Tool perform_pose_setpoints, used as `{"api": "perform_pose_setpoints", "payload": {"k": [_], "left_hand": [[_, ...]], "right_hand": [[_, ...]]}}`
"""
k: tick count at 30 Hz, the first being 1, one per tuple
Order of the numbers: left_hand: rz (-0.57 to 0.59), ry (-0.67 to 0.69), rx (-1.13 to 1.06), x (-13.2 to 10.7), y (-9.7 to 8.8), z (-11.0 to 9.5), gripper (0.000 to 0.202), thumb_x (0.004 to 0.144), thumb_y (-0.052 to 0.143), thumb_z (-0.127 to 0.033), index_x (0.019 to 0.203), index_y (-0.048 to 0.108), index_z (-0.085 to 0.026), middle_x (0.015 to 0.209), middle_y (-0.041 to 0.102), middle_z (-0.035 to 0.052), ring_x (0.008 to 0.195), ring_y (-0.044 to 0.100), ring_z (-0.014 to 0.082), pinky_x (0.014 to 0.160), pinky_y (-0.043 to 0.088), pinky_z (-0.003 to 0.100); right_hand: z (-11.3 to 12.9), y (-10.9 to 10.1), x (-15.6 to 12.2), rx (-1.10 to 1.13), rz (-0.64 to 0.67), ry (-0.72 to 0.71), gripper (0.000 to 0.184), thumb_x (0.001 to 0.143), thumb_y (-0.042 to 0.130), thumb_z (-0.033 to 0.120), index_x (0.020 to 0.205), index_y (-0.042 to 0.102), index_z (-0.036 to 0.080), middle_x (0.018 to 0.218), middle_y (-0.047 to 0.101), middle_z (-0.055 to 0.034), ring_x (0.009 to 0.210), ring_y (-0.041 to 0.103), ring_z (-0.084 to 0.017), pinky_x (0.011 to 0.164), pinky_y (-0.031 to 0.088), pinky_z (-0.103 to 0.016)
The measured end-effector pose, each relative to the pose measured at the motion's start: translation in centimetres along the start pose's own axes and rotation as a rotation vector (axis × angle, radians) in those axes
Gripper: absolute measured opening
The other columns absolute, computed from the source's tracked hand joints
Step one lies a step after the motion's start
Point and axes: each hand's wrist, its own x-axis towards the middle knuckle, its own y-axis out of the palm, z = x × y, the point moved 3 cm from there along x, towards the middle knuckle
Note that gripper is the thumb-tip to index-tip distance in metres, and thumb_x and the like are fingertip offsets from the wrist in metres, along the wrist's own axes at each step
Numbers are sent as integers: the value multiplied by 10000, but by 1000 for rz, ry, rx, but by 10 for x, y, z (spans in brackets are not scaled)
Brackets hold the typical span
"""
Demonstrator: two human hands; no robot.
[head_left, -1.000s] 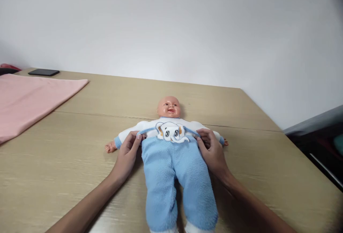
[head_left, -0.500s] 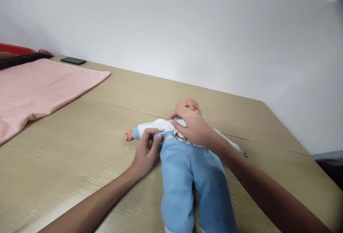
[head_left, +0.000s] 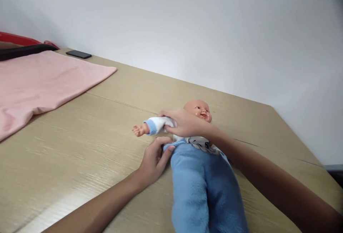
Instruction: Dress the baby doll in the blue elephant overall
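Observation:
A baby doll [head_left: 199, 109] lies on its back on the wooden table [head_left: 80, 136], dressed in a white top and fluffy blue trousers [head_left: 203, 186]. My right hand [head_left: 182, 124] reaches across the doll's chest and wraps around its white-sleeved arm [head_left: 155, 124], which is lifted a little off the table. My left hand [head_left: 155, 156] pinches the top edge of the blue trousers at the doll's side. The doll's other arm is hidden behind my right forearm.
A pink cloth [head_left: 40, 83] is spread at the left of the table. A black phone [head_left: 78, 54] lies behind it near the white wall. A dark and red object [head_left: 24, 45] shows at the far left edge.
My right hand has crossed from the doll's right side over its chest and now holds the doll's arm. My left hand stays on the trouser edge. The view has swung left.

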Motion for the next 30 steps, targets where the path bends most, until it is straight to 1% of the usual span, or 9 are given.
{"api": "perform_pose_setpoints", "payload": {"k": [6, 9, 12, 15, 17, 19, 21, 24, 30], "left_hand": [[89, 267, 75, 1, -6, 0, 94, 1051, 707, -334, 1013, 768, -274, 854, 773, 47, 793, 662, 250, 920, 471, 444], [63, 406, 42, 0, -4, -3, 65, 1072, 671, -253, 1098, 713, -296, 867, 770, 29, 799, 671, 236, 895, 480, 435], [2, 437, -32, -5, 0, -4, 123, 1102, 639, -241, 1193, 678, -314, 904, 761, 24, 849, 677, 228, 892, 509, 424], [-102, 344, -119, -9, 1, -8, 72, 1118, 648, -302, 1185, 672, -311, 961, 752, 19, 896, 681, 201, 873, 538, 376], [-173, 188, -189, -9, 0, -14, 123, 1104, 689, -403, 1150, 657, -293, 1006, 758, 18, 886, 696, 179, 806, 545, 325], [-173, 20, -268, -5, 0, -21, 264, 1065, 728, -523, 1103, 631, -280, 877, 730, -14, 741, 661, 148, 674, 502, 273], [-144, -78, -340, 4, 1, -28, 346, 1030, 750, -593, 1072, 607, -281, 661, 589, -81, 576, 526, 117, 575, 414, 242], [-126, -167, -364, 20, 1, -27, 405, 973, 802, -623, 1048, 610, -275, 575, 443, -117, 525, 409, 111, 540, 357, 236], [-140, -211, -197, 37, -2, 2, 368, 989, 780, -584, 1034, 684, -231, 975, 718, 20, 891, 675, 187, 800, 543, 280]], "right_hand": [[-14, -13, -41, 419, -171, 103, 400, 846, 590, 143, 1230, 674, 217, 1191, 774, -63, 1121, 733, -226, 1040, 571, -387], [-21, -9, -48, 377, -193, 97, 435, 817, 589, 111, 1228, 681, 221, 1177, 779, -60, 1108, 723, -228, 1079, 553, -405], [-20, -3, -46, 274, -145, 15, 398, 831, 572, 86, 1190, 700, 203, 1147, 774, -64, 1074, 717, -223, 1058, 546, -385], [-17, 2, -44, 268, -77, -44, 344, 847, 576, 84, 1149, 703, 190, 1135, 774, -64, 1070, 717, -217, 997, 544, -345], [-18, 3, -44, 321, -34, -63, 235, 888, 619, 131, 1099, 695, 198, 1102, 782, -54, 1039, 715, -214, 931, 544, -320], [-19, 4, -45, 373, -8, -79, 105, 926, 665, 214, 1030, 680, 205, 1080, 786, -53, 984, 705, -207, 869, 539, -303], [-20, 4, -46, 376, 18, -92, 104, 931, 692, 265, 1016, 682, 205, 1096, 782, -57, 961, 688, -199, 860, 530, -298], [-19, 5, -45, 363, 76, -82, 114, 905, 695, 250, 1008, 709, 202, 1062, 762, -40, 952, 654, -193, 902, 518, -302], [-19, -2, -35, 448, 147, 14, 156, 932, 647, 247, 924, 794, 197, 1095, 805, -54, 1131, 714, -221, 1046, 541, -343]]}}
